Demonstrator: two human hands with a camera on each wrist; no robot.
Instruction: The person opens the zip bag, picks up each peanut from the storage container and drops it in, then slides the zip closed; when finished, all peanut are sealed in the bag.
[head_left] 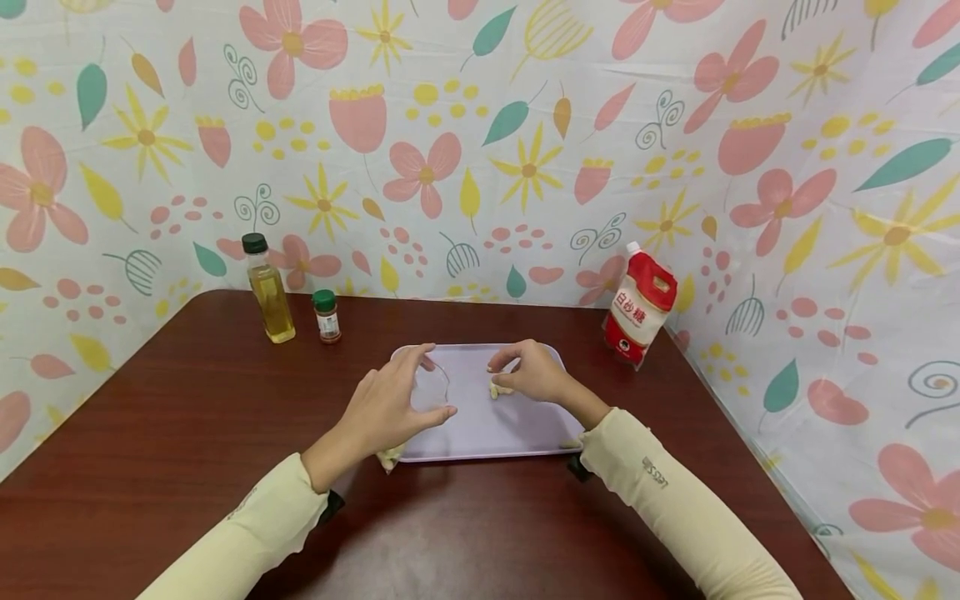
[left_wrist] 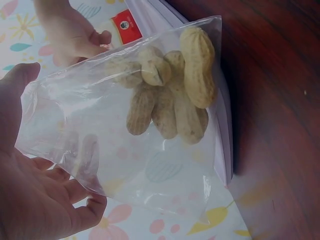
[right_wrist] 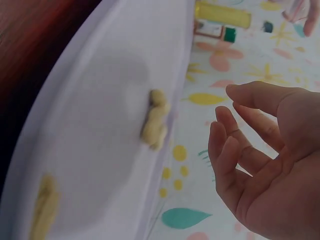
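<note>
My left hand [head_left: 386, 408] holds a clear plastic bag [left_wrist: 150, 170] by its mouth, with thumb and fingers spread wide apart at the rim. Several unshelled peanuts [left_wrist: 200, 65] lie at the bottom of the bag, which hangs beside the left edge of a pale purple tray [head_left: 480, 437]. Over the tray, my right hand [head_left: 528, 371] hovers with fingers loosely bent; the right wrist view shows nothing between them. Below it a small cluster of peanuts [right_wrist: 156, 120] rests on the tray. Another peanut [right_wrist: 45, 207] lies by the tray's near right corner.
At the back left of the dark wooden table [head_left: 225, 400] stand an oil bottle [head_left: 272, 300] and a small green-capped spice jar [head_left: 327, 321]. A red and white sugar pouch [head_left: 637, 308] stands at the back right. Flowered cloth [head_left: 465, 108] borders the table behind and at right.
</note>
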